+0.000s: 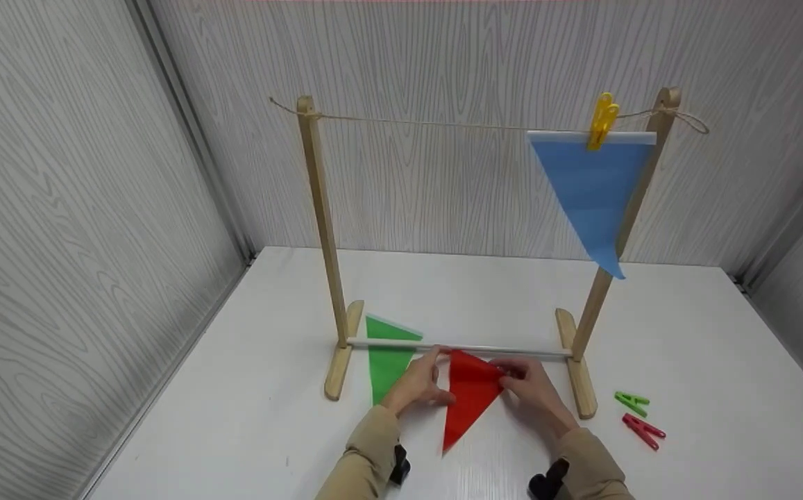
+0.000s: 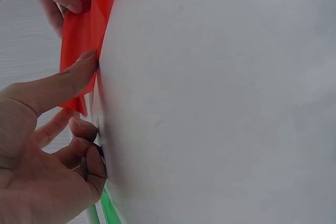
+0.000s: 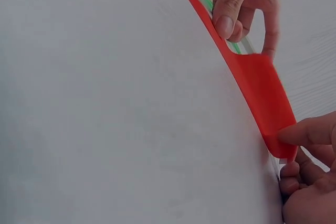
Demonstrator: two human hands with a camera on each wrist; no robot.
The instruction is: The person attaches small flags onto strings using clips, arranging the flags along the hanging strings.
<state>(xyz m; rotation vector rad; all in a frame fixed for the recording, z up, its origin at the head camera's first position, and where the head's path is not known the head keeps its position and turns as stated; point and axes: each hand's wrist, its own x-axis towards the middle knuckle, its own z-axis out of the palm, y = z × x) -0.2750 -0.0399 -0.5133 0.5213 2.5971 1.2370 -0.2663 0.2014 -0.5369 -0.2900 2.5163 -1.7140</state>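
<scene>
Red pennant [image 1: 470,392] pinched at its top corners, left hand [image 1: 418,385] and right hand [image 1: 533,389] lifting it flat off table [image 1: 686,347], likely to keep its top edge taut.

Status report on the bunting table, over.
Left hand and right hand both pinch red flag on table. Green flag lies beside. Stand's crossbar close ahead.

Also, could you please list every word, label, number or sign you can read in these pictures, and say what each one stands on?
None: no readable text in any view.
The red flag gripped by the left hand and right hand, the green flag and the blue flag are plain.
The yellow peg, green peg, red peg and wooden stand show no markings.
</scene>
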